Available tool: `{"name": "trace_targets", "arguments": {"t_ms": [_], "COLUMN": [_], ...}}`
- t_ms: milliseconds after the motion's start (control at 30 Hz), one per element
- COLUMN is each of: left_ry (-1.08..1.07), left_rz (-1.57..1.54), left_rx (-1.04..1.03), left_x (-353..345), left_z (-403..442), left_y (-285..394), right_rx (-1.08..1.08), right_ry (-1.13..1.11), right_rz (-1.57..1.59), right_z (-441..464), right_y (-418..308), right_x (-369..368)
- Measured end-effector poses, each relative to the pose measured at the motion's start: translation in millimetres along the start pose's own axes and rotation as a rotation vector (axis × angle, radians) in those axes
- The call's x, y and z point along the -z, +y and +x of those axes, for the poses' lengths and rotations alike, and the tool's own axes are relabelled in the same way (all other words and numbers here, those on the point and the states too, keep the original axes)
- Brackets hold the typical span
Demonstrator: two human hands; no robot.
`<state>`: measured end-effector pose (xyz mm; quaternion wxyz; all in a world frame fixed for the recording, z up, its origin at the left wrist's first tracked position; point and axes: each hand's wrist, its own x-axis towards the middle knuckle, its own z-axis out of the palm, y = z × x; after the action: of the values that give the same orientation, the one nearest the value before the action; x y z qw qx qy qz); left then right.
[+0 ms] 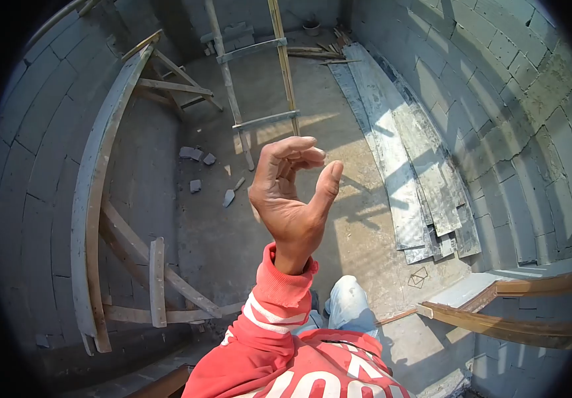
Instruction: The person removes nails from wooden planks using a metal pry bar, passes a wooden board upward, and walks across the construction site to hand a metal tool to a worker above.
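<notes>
My left hand (292,192), in a red sleeve with white stripes, is raised in front of my body. Its fingers curl towards the thumb in a C shape, with a gap between them and nothing held. Beyond it, a wooden ladder (265,122) slants up from the floor. To the left of the hand, what looks like a trowel (229,198) lies on the floor near several broken block pieces (195,186). My right hand is out of view.
A wooden trestle scaffold (94,192) stands along the left block wall. Long boards (392,159) are stacked by the right wall (511,132). A wooden frame (498,322) juts in at lower right. A bucket (311,28) and blocks (236,36) sit at the back.
</notes>
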<state>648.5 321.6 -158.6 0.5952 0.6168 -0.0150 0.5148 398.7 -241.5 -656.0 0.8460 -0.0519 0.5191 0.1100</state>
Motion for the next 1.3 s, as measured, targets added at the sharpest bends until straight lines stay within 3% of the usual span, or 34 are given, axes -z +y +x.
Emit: {"name": "trace_targets", "arguments": {"t_ms": [33,167,233,300,333,367,400,433,467,500,600,667,700,767,867,933,1000,1033,1067,1133,1167,1200,1267,1300], "left_ry": [-0.131,-0.752,-0.999,-0.871,-0.745,-0.551,-0.508,-0.895,-0.390,-0.296,0.055,-0.363,-0.355,-0.482,-0.126,-0.166,-0.412,-0.318,-0.486,-0.506,-0.458,-0.464,-0.480,-0.473], "left_rz": [0.155,0.685,0.931,0.865,0.851,0.706,0.960,1.020,0.982,0.830,0.810,0.922,0.918,0.743,0.765,0.726,0.862,0.683,0.815,0.778,0.708,0.676,0.657,0.642], "left_rx": [0.136,0.325,0.605,0.948,1.040,1.279,1.483,1.175,2.011,1.978,1.976,1.801,1.813,1.657,1.830,1.862,1.699,1.654,1.428,1.190,1.140,1.119,1.108,1.090], "left_x": [-4.4,19.3,59.6,102.3,126.8,165.2,178.0,264.5,255.5,262.6,221.4,210.0,203.9,206.7,125.7,112.5,65.8,73.2,50.4,-16.6,-34.9,-57.1,-92.9,-105.1], "left_z": [3.1,8.6,-17.2,-54.2,-78.0,-119.1,-125.1,-212.1,-199.0,-201.3,-148.4,-111.8,-97.6,-94.3,39.6,86.8,196.3,200.4,254.0,392.2,434.8,487.4,575.3,610.6], "left_y": [-49.2,-254.5,-362.7,-440.0,-462.2,-493.3,-484.8,-536.6,-522.6,-507.5,-493.3,-510.9,-532.8,-594.3,-690.5,-792.0,-865.3,-927.4,-962.6,-996.7,-1025.1,-1044.1,-1077.8,-1098.7], "right_rx": [0.007,-0.007,-0.022,-0.024,-0.034,-0.036,-0.038,-0.039,-0.042,-0.043,-0.041,-0.032,-0.028,-0.054,0.017,0.097,0.137,0.081,0.081,-0.070,-0.157,-0.224,-0.146,-0.213], "right_ry": [0.026,0.042,0.033,0.025,0.014,0.014,0.010,0.012,0.016,0.017,-0.012,-0.065,-0.087,-0.217,-0.273,-0.252,-0.113,-0.145,-0.120,0.004,-0.049,0.033,0.075,0.042], "right_rz": [0.003,0.001,-0.064,-0.137,-0.110,-0.078,-0.068,-0.063,-0.076,-0.101,-0.188,-0.241,-0.263,-0.285,-0.378,-0.416,-0.541,-0.563,-0.558,-0.433,-0.419,-0.359,-0.531,-0.482], "right_z": [14.5,89.0,131.5,165.8,183.3,196.4,209.8,222.1,234.3,250.5,298.6,334.9,353.5,394.0,460.9,493.9,520.8,540.1,560.9,595.6,615.3,620.7,625.9,661.8], "right_y": [9.1,44.8,59.7,67.0,73.4,78.9,85.6,93.1,96.3,99.1,105.2,112.7,117.3,131.2,162.2,203.8,225.4,236.9,245.0,267.3,274.1,291.4,333.4,330.6], "right_x": [-30.6,-161.9,-234.0,-306.2,-345.7,-384.7,-421.6,-460.7,-497.5,-535.2,-647.6,-726.9,-768.4,-850.2,-959.2,-1034.8,-1080.0,-1099.2,-1115.9,-1139.7,-1149.4,-1170.6,-1215.1,-1203.6]}}
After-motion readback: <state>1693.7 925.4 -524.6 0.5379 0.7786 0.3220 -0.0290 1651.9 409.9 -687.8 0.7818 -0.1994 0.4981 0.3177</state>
